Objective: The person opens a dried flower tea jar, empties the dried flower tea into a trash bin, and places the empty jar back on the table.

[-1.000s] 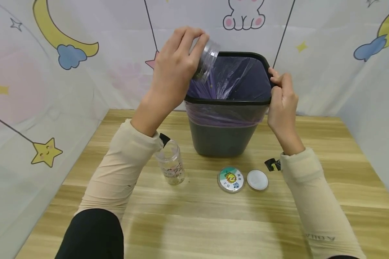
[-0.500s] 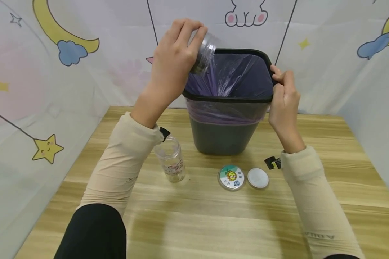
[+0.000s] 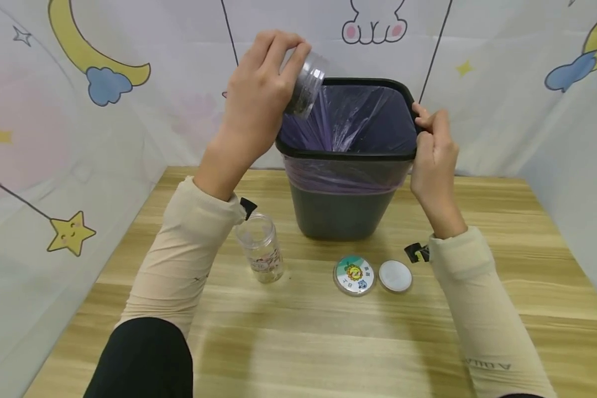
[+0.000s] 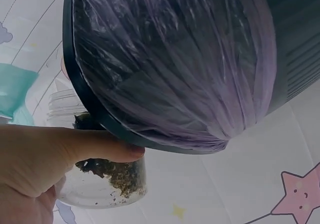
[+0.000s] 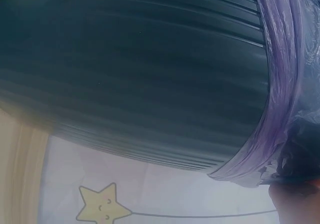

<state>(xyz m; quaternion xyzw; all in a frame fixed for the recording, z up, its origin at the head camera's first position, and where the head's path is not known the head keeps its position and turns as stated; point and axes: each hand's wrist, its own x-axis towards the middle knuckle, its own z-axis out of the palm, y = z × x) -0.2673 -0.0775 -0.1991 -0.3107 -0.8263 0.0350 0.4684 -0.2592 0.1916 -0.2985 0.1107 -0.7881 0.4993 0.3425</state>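
My left hand (image 3: 258, 94) grips a clear plastic jar (image 3: 307, 83), tipped with its mouth toward the trash can. Dark, crumbly dried bits, like tea leaves (image 4: 125, 179), cling inside the jar in the left wrist view. The dark grey trash can (image 3: 340, 213) is lined with a thin purple bag (image 3: 338, 176) under a black rim (image 3: 348, 156). At the rim's right side, my right hand (image 3: 435, 152) holds on with curled fingers. In the right wrist view only a small part of that hand shows, at the lower right corner.
A taller clear jar (image 3: 263, 251) stands uncapped on the wooden table (image 3: 298, 342), below my left wrist. Two round lids lie in front of the can: a printed lid (image 3: 354, 275) and a smaller white lid (image 3: 395, 276). Cartoon-printed white cloth (image 3: 189, 72) surrounds the table.
My left hand has shifted slightly left and up with the tipped jar. The right hand keeps its hold on the can's rim, and the lids stay put.
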